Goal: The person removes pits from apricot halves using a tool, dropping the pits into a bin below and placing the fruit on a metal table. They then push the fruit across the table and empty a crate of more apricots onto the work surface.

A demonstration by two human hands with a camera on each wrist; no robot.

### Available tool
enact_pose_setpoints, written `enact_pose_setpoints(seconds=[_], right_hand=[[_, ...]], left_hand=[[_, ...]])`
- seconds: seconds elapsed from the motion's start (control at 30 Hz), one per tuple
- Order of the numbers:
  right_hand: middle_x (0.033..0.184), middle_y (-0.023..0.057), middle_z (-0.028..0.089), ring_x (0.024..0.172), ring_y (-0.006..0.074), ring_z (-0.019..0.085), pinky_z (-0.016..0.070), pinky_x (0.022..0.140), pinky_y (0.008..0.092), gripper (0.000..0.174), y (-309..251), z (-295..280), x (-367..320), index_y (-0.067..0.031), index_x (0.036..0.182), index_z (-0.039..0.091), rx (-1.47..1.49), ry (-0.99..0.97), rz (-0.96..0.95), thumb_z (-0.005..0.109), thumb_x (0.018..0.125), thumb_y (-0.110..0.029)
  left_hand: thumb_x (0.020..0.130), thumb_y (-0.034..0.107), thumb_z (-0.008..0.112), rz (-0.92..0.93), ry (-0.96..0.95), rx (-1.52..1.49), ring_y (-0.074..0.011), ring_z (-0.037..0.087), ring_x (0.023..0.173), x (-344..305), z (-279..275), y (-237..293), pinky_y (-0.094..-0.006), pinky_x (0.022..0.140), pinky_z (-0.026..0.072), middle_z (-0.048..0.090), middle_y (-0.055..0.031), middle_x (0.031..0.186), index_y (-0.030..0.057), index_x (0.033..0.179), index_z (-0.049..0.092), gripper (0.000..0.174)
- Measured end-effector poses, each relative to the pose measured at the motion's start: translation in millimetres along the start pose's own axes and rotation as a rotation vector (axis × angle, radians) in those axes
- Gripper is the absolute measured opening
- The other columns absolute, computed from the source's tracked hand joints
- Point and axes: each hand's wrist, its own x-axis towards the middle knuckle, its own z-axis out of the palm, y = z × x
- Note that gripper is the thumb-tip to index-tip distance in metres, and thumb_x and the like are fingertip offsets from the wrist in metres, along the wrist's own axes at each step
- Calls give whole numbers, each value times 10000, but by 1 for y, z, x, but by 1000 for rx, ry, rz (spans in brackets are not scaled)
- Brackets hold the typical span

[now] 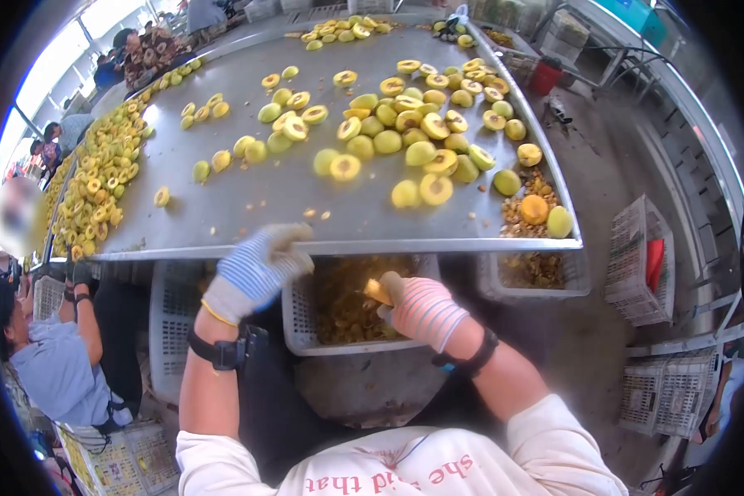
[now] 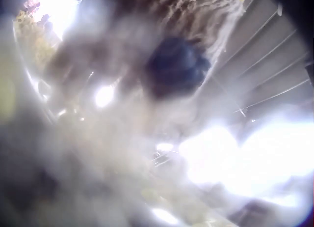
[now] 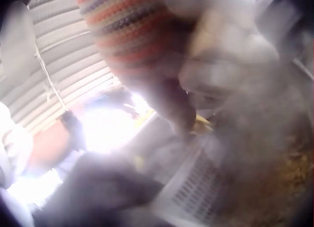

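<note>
Head view, my listing: right hand [image 1: 428, 312], pinching a yellow fruit piece [image 1: 377, 291] above the crate [image 1: 364, 349], whose contents I judge partial progress; left hand [image 1: 260, 269], fingers loosely extended, near the raised front edge [image 1: 405, 246]; halved fruit [image 1: 436, 189], plenty remaining on the metal table [image 1: 223, 198]; moving room, its nearer stretch.

We are in a fruit-processing workshop, to judge by the broad metal table [image 1: 223, 186] spread with halved fruit [image 1: 405, 120], far more than a home kitchen would hold. We see slatted plastic crates [image 1: 639, 269] standing about on a bare, stained floor [image 1: 574, 178], a crate of scraps [image 1: 351, 310] below the table's edge, other people [image 1: 62, 364] along its side, and a ribbed roof [image 3: 73, 40] overhead.
</note>
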Motion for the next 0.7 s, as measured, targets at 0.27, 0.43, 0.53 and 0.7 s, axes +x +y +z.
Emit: enact_pose_setpoints(seconds=[0.27,0.43,0.53,0.7], right_hand=[[897,216,671,869,412,651,514,744,456,448,24,-14,-26,-67,1088,558,340,7,63,677,850,-428],[938,244,676,925,444,638,511,792,479,457,45,-3,-32,-15,1130,554,359,-78,10,637,869,-381],[883,238,666,866,447,634,490,751,478,434,47,-6,-45,-52,1076,543,419,-40,-5,672,872,-412],[920,247,664,921,425,640,496,777,475,390,43,-16,-54,-29,1056,588,469,-75,116,688,824,-326]], left_hand=[[886,345,661,449,-324,415,-304,669,1000,64,39,58,-372,870,527,707,-120,1054,125,1143,690,340],[882,436,637,66,-279,490,-258,680,928,111,-23,152,-354,848,520,715,-127,1004,148,1169,687,409],[881,441,632,228,-197,662,-239,681,869,151,-54,129,-353,823,522,719,-112,984,143,1151,696,407],[881,428,598,68,-113,725,-284,673,923,215,-112,113,-366,848,517,714,-129,1023,121,1124,700,404]])
